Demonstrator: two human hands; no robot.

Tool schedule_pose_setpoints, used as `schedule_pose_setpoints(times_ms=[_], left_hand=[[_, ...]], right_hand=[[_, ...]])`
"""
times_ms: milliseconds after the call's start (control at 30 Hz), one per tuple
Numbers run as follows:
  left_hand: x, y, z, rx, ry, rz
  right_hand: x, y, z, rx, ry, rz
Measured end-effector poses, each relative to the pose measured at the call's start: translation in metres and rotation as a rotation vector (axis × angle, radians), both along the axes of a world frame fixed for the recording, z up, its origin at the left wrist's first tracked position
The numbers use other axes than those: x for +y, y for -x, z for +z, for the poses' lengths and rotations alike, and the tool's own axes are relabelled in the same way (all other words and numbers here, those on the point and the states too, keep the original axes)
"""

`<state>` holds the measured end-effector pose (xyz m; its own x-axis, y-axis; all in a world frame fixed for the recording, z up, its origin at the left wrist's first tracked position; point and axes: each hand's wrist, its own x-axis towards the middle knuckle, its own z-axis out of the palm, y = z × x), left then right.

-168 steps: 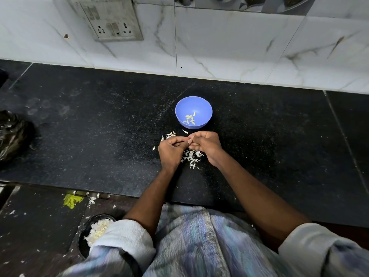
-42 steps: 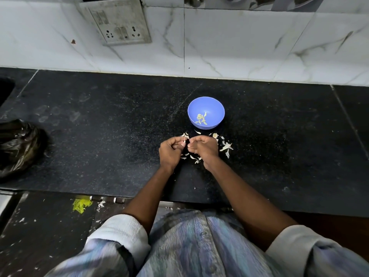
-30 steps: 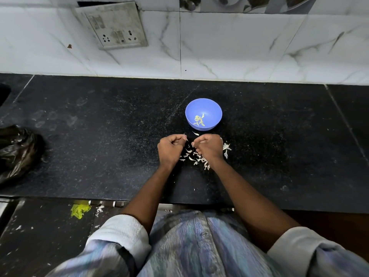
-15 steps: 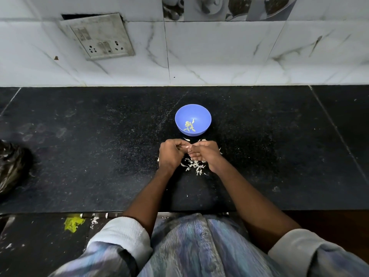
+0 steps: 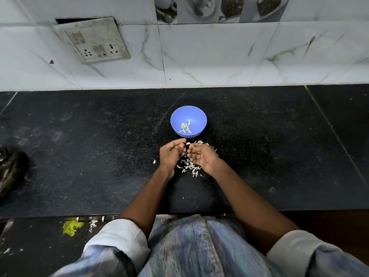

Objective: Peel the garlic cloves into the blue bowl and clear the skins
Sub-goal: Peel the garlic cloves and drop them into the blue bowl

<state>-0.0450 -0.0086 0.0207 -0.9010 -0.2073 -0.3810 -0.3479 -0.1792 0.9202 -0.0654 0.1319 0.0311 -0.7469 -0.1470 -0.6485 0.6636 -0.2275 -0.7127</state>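
Blue bowl (image 5: 188, 121) sits upright on the black stone counter (image 5: 79, 148), roughly centre, nearer the person than the tiled wall (image 5: 199, 56). Inside it, a small cluster of pale peeled garlic cloves (image 5: 185, 127) lies on the bottom, toward the near side.

Just in front of the bowl, loose garlic skins (image 5: 189, 166) are scattered on the counter in a small patch. Most lie between and under the two hands; a few show past the right hand's far edge, and one stray flake lies to the left of the left wrist.

Left hand (image 5: 172, 153) is held just short of the bowl's near rim, fingers curled inward with the tips drawn together near the thumb. Something small and pale may be pinched there, but it is too small to confirm, so I cannot tell whether it grasps a clove. Right hand (image 5: 201, 156) is beside it, close but apart, palm turned up and inward, fingers loosely bent and released, nothing visible in them.

Further out: a grimy switch-and-socket plate (image 5: 92, 40) on the wall, upper left. A dark crumpled plastic bag (image 5: 10, 168) rests at the counter's left edge. Below the counter edge, a yellow-green scrap (image 5: 71, 226) lies on the floor among white flecks.
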Motion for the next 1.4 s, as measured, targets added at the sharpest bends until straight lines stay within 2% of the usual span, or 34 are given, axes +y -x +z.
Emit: schedule_pose_setpoints(times_ms=[100, 200, 267, 333, 400, 567, 633, 800, 933, 1133, 1267, 1400], left_hand=[[-0.001, -0.001, -0.002, 0.035, 0.047, -0.05], [-0.001, -0.003, -0.004, 0.106, 0.17, -0.075], [-0.002, -0.001, -0.006, 0.097, 0.273, -0.051], [-0.001, 0.001, -0.006, 0.051, 0.292, -0.022], [0.004, 0.001, -0.004, 0.008, 0.216, 0.009], [0.012, -0.002, 0.001, -0.192, -0.252, 0.224], [0.007, -0.001, 0.0, -0.198, -0.296, 0.241], [-0.001, -0.004, -0.008, -0.061, -0.019, 0.121], [-0.004, -0.007, -0.011, 0.011, 0.104, 0.051], [-0.007, -0.007, -0.007, 0.036, 0.106, 0.034], [-0.009, -0.007, -0.01, 0.024, 0.077, 0.081], [-0.013, -0.007, -0.012, 0.087, 0.113, -0.024]], right_hand=[[0.0, 0.0, 0.0, -0.015, -0.024, -0.003], [-0.003, -0.002, 0.001, 0.043, -0.134, 0.026], [-0.005, -0.003, 0.001, 0.113, -0.198, 0.046], [-0.006, -0.005, 0.0, 0.158, -0.238, 0.059], [-0.008, -0.006, 0.002, 0.167, -0.243, 0.04], [-0.015, -0.003, 0.004, 0.092, -0.151, -0.065], [-0.013, -0.003, 0.002, 0.097, -0.164, -0.07], [-0.008, -0.009, -0.005, 0.217, -0.343, -0.036], [-0.005, -0.012, -0.001, 0.327, -0.428, 0.048], [-0.01, -0.01, -0.002, 0.465, -0.581, 0.108], [-0.011, -0.012, 0.0, 0.413, -0.586, 0.073], [-0.011, -0.013, 0.001, 0.408, -0.564, 0.051]])
